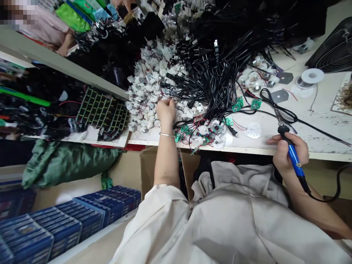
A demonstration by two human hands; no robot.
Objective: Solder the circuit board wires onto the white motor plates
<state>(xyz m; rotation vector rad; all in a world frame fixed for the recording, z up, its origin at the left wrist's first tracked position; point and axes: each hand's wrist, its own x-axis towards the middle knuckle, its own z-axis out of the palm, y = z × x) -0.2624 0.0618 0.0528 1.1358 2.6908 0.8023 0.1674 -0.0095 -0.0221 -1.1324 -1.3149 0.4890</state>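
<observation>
My right hand grips a soldering iron with a blue handle, its tip pointing up over the bench. My left hand reaches into a heap of small white motors with thin wires. Its fingers are curled together, and whatever they pinch is hidden from me. Right of that hand lies a cluster of green circuit boards wired to white parts. A round white disc sits near the bench edge, with more green boards behind it. Black power cords are piled beside the motors.
A solder spool stands at the right, near a black fan. Grey metal plates lie on the bench. A cardboard box is below its edge. Another person's arm shows beyond the divider.
</observation>
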